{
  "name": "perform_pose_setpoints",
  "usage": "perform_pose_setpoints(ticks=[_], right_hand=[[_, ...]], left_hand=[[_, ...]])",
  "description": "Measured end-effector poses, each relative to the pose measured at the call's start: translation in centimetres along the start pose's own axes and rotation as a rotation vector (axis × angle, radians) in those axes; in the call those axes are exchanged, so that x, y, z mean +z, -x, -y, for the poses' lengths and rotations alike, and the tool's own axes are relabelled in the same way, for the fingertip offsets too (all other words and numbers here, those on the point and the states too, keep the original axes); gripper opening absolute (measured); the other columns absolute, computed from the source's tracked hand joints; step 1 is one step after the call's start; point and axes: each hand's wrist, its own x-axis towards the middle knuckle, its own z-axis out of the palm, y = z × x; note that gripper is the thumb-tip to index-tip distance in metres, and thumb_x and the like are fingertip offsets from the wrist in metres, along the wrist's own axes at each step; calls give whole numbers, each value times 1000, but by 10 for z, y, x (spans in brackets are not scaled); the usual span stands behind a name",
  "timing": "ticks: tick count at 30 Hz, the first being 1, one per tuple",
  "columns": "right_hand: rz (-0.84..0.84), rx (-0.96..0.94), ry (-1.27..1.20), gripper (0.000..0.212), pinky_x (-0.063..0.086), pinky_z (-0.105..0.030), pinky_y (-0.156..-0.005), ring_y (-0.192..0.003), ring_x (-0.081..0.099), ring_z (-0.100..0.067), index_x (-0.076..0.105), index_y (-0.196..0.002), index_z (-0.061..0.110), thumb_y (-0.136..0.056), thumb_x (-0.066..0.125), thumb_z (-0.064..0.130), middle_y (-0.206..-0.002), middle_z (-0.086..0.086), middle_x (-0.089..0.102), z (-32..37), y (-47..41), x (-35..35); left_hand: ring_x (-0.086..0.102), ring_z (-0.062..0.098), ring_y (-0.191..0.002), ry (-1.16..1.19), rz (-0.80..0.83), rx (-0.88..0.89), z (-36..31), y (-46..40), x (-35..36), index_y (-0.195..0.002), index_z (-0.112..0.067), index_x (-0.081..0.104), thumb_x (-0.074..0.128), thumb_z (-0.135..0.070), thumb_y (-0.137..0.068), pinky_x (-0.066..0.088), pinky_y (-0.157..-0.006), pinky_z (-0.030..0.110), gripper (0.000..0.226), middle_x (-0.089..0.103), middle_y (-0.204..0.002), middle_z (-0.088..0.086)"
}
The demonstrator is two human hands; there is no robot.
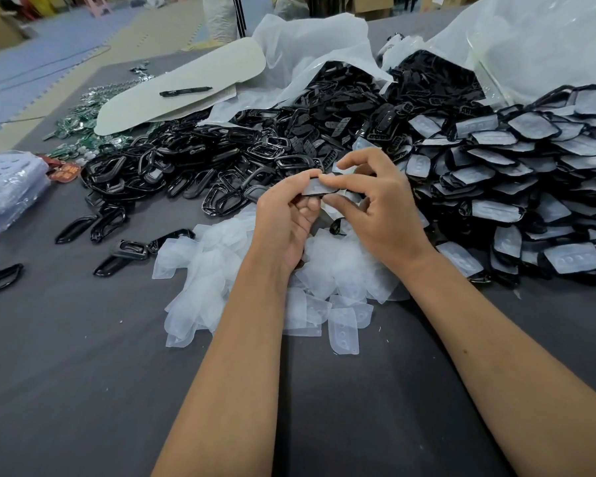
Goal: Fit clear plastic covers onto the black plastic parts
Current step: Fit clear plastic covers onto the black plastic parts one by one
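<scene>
a: what's under the hands?

b: i'm over a dark grey table (66,356). the left hand (283,218) and right hand (375,201) meet above the loose clear covers (221,270), both pinched shut on one black part (319,188) with a clear cover on its top face. right index finger lifted free.

a: and around that clear heap?

b: behind it and to its left, a spill of bare black frames (186,166). to its right, the finished pile (513,184), black with clear faces. beyond, white bags (307,46) gape open, and a pale board (186,87) carries a black marker (186,91). green circuit boards (80,122) far left. past the table edge, foam floor mats (49,39) and cardboard boxes.
</scene>
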Motion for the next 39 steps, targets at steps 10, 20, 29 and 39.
perform_pose_setpoints(ticks=[10,20,29,39], right_hand=[[-68,480,-670,13,45,-20,-53,-65,56,-10,81,-95,14,-100,69,14,-85,4,68,3,-4,-7],[-49,550,-808,26,55,-26,-71,-80,71,-14,77,-110,17,-93,72,-2,-84,-2,77,-3,-3,-6],[-117,554,-896,30,57,-28,-80,-81,71,-17,73,-113,10,-89,74,-7,-78,0,74,-4,-3,-4],[-103,577,-890,26,58,-31,-84,-88,71,-21,73,-112,6,-90,72,-8,-86,-7,73,-4,-3,-3]], left_hand=[[66,8,-72,-241,77,69,5,5,3,-106,-3,71,62,-4,-100,56,-66,19,10,72,-85,3],[65,13,-76,-267,22,107,5,7,6,-95,-9,68,59,-7,-103,59,-73,26,13,70,-85,6],[70,9,-78,-281,47,83,5,8,6,-101,-6,66,57,-11,-105,58,-72,23,11,76,-89,2],[71,11,-76,-319,83,110,6,9,6,-97,-11,57,54,-10,-107,61,-76,30,10,76,-89,3]])
